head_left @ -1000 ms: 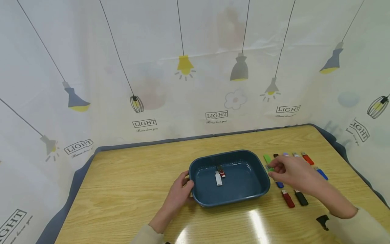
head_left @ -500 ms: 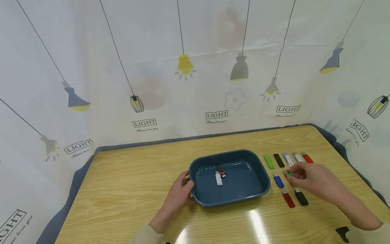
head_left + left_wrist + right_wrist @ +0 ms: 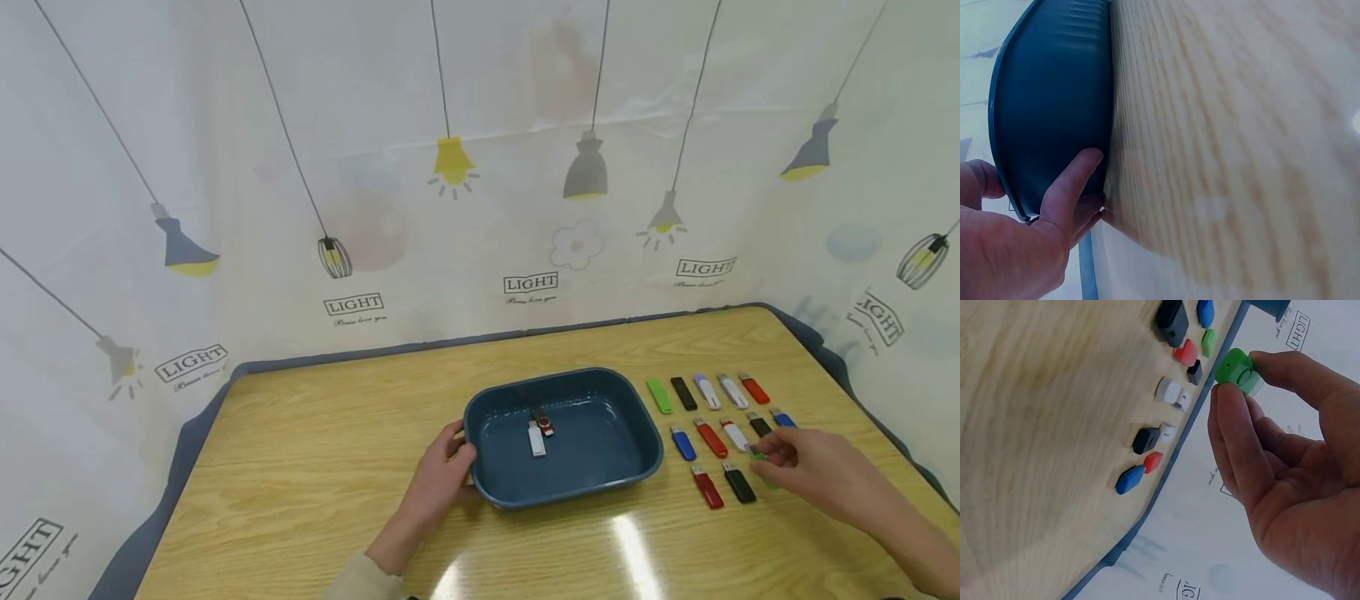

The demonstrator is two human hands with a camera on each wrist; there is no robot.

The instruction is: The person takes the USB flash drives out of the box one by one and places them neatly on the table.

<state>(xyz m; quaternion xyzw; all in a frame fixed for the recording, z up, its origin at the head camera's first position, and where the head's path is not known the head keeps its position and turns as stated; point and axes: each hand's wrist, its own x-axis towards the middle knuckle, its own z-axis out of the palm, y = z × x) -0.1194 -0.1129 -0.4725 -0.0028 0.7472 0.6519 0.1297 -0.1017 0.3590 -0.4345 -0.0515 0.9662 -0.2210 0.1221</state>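
My left hand (image 3: 438, 471) grips the left end of a dark blue plastic tub (image 3: 596, 458), thumb at the rim and fingers against the outer wall, as the left wrist view shows. A white USB stick (image 3: 537, 440) and a red and brown swivel USB stick (image 3: 544, 423) lie inside, touching or nearly so. Right of the tub, my right hand (image 3: 821, 471) pinches a green USB stick (image 3: 1235, 367) between thumb and fingertips. It is held above the table, just right of a black USB stick (image 3: 739, 482) in the front row.
Rows of USB sticks lie right of the tub: a green one (image 3: 660, 396) and a red one (image 3: 753, 388) at the back, a blue one (image 3: 683, 443) in the middle, a dark red one (image 3: 707, 487) in front. A printed curtain (image 3: 450, 333) borders the wooden table (image 3: 330, 450).
My right hand has carried the green USB stick from beside the tub rightward and toward the front, past the middle row. My left hand and the tub have stayed in place.
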